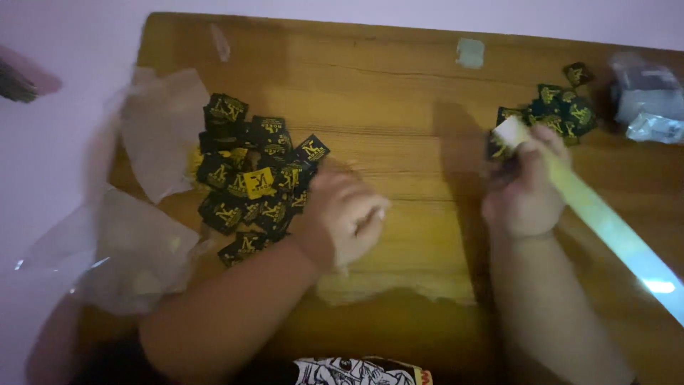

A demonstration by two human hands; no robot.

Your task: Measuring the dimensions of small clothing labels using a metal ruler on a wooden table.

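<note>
Wooden tabletop [420, 107] filled the dim view. Left hand [342, 217] lay curled beside the big heap of black-and-yellow labels [253, 182], holding nothing I could see. Right hand [524, 192] pinched a pale strip [605, 221] near the smaller label pile [563, 110]. Sorting seemed midway; careful single-label pinching looked needed.

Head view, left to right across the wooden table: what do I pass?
Crumpled clear plastic bags → big pile of black square labels with yellow print → left hand → right hand gripping a long pale strip → small pile of the same black labels → crinkled silvery plastic wrapper.
</note>
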